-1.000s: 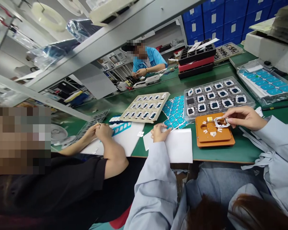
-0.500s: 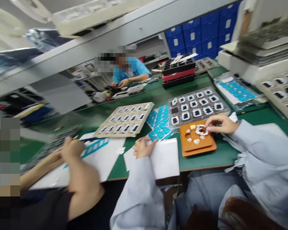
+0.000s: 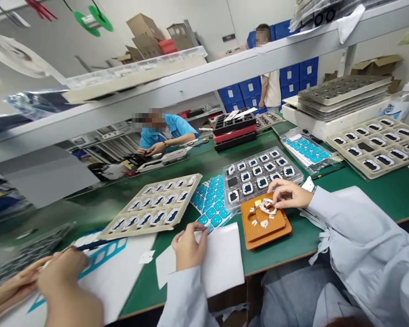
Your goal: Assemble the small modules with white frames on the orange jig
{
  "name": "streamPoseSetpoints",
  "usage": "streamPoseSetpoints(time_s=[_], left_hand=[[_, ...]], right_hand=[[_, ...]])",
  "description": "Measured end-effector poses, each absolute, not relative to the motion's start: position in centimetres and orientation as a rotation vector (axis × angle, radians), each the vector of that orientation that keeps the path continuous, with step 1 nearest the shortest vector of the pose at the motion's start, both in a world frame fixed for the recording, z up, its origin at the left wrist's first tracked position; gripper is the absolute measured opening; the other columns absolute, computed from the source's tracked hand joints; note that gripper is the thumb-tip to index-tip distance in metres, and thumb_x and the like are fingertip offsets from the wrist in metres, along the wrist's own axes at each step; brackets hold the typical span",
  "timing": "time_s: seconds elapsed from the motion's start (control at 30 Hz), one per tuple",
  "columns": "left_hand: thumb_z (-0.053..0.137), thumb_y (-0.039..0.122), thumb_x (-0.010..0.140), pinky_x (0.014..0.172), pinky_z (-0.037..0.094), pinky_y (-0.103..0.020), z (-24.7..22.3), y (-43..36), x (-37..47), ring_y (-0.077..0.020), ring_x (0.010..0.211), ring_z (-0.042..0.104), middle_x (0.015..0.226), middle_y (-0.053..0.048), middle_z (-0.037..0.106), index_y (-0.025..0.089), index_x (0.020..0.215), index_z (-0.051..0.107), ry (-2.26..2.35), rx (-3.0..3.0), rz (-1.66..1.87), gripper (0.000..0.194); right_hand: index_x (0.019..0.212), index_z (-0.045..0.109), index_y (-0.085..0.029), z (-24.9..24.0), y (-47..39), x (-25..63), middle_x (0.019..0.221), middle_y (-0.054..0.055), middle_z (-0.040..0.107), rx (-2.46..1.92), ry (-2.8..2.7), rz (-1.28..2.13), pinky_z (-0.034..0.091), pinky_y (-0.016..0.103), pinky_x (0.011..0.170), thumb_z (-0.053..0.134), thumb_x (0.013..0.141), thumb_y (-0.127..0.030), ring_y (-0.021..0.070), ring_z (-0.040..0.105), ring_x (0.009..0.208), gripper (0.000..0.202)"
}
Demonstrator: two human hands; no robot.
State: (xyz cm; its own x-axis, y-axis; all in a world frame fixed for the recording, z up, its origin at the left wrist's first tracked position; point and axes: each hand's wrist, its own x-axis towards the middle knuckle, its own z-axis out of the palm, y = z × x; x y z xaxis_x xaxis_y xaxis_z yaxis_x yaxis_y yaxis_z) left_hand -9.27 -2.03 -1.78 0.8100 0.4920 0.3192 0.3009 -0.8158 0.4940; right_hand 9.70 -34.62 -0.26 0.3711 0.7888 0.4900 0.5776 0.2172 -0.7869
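Note:
My right hand [image 3: 289, 195] pinches a white ring-shaped plastic frame [image 3: 268, 207], held tilted over the orange fixture block [image 3: 267, 234]. Small white pieces and a yellow one lie on the block around its round recess. My left hand [image 3: 190, 247] is above the white paper [image 3: 225, 259], its thumb and forefinger closed at the near edge of the blue sticker sheets [image 3: 211, 195]. A small bluish piece, seemingly a sticker, shows at those fingertips; its outline is unclear.
A clear tray [image 3: 230, 195] of white-rimmed parts stands behind the block. Beige trays [image 3: 187, 206] [image 3: 357, 170] of similar parts are left and right. At far left, a co-worker's blurred hands [image 3: 59, 268] work over blue strips. Another person in blue [image 3: 172, 129] sits opposite.
The head view has tilted up and shifted, showing more of the shelf and room. My left thumb and forefinger have come closer together. My right hand still holds the white frame over the block.

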Motion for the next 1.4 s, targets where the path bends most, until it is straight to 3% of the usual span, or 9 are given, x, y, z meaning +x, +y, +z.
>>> streamPoseSetpoints(time_s=[0.13,0.33,0.4,0.5,0.67,0.83,1.07,1.27,1.4], left_hand=[[0.053,0.029,0.091,0.071,0.055,-0.034,2.0,-7.5,-10.4,-0.0209,0.079,0.070,0.087,-0.004,0.071,0.025,0.096,0.058,-0.134,2.575,0.783,0.008],[0.055,0.011,0.092,0.093,0.052,-0.037,6.5,-12.4,-5.1,-0.0151,0.087,0.068,0.092,-0.003,0.073,0.021,0.099,0.061,-1.028,2.434,0.970,0.014],[0.056,0.011,0.091,0.088,0.051,-0.039,6.0,-12.5,-3.2,-0.0175,0.091,0.066,0.094,-0.003,0.074,0.020,0.097,0.062,-1.169,2.411,1.114,0.012],[0.057,0.014,0.091,0.074,0.051,-0.035,4.1,-11.9,-1.9,-0.0180,0.085,0.063,0.091,-0.005,0.074,0.020,0.096,0.064,-1.171,2.316,1.257,0.010],[0.057,0.022,0.094,0.070,0.050,-0.034,1.6,-11.0,-2.2,-0.0183,0.083,0.062,0.083,-0.005,0.072,0.022,0.097,0.066,-1.123,2.236,1.103,0.010],[0.058,0.025,0.094,0.076,0.050,-0.033,1.7,-10.8,-2.2,-0.0181,0.085,0.062,0.082,-0.004,0.073,0.019,0.098,0.068,-1.146,2.226,0.897,0.012],[0.060,0.033,0.091,0.082,0.047,-0.038,2.4,-10.6,-2.6,-0.0217,0.095,0.062,0.095,-0.007,0.074,0.019,0.120,0.064,-1.162,2.280,0.785,0.032],[0.060,0.033,0.090,0.089,0.045,-0.042,2.4,-10.6,-2.6,-0.0243,0.105,0.060,0.103,-0.006,0.075,0.023,0.102,0.070,-1.174,2.331,0.705,0.019],[0.058,0.034,0.090,0.095,0.043,-0.044,2.2,-10.5,-2.6,-0.0254,0.110,0.058,0.106,-0.006,0.074,0.025,0.106,0.071,-1.128,2.364,0.602,0.022]], right_hand=[[0.081,0.065,-0.012,-0.4,-34.5,9.7,0.120,0.013,0.058,-1.459,-1.325,0.255,0.044,0.022,0.055,0.070,0.084,-0.046,0.0035,0.048,0.058,0.035],[0.080,0.061,-0.013,-0.5,-34.1,9.2,0.121,0.017,0.066,-1.441,-1.376,0.186,0.047,0.023,0.057,0.068,0.085,-0.043,0.0074,0.054,0.059,0.031],[0.079,0.061,-0.015,-0.4,-33.9,8.8,0.115,0.016,0.068,-1.448,-1.394,0.115,0.049,0.025,0.059,0.068,0.085,-0.044,0.0115,0.059,0.065,0.031],[0.079,0.061,-0.017,-0.5,-33.8,8.5,0.109,0.015,0.069,-1.468,-1.410,0.004,0.050,0.025,0.054,0.067,0.084,-0.044,0.0139,0.062,0.065,0.028],[0.079,0.059,-0.020,-0.4,-34.1,8.2,0.107,0.014,0.070,-1.625,-1.389,-0.168,0.053,0.028,0.055,0.066,0.085,-0.035,0.0185,0.067,0.069,0.018],[0.089,0.065,-0.017,1.0,-35.3,8.3,0.112,0.016,0.071,-1.643,-1.487,-0.144,0.058,0.035,0.081,0.068,0.085,-0.040,0.0248,0.070,0.098,0.023],[0.104,0.068,-0.016,1.7,-35.6,9.4,0.109,0.014,0.069,-1.667,-1.479,-0.052,0.053,0.021,0.051,0.075,0.082,-0.035,0.0124,0.066,0.068,0.029],[0.103,0.068,-0.017,2.2,-35.6,8.9,0.116,0.017,0.066,-1.690,-1.542,-0.180,0.058,0.036,0.084,0.076,0.082,-0.036,0.0238,0.067,0.103,0.030],[0.106,0.068,-0.018,2.1,-35.7,8.9,0.110,0.015,0.068,-1.686,-1.553,-0.208,0.058,0.035,0.083,0.076,0.082,-0.033,0.0221,0.069,0.097,0.030]])
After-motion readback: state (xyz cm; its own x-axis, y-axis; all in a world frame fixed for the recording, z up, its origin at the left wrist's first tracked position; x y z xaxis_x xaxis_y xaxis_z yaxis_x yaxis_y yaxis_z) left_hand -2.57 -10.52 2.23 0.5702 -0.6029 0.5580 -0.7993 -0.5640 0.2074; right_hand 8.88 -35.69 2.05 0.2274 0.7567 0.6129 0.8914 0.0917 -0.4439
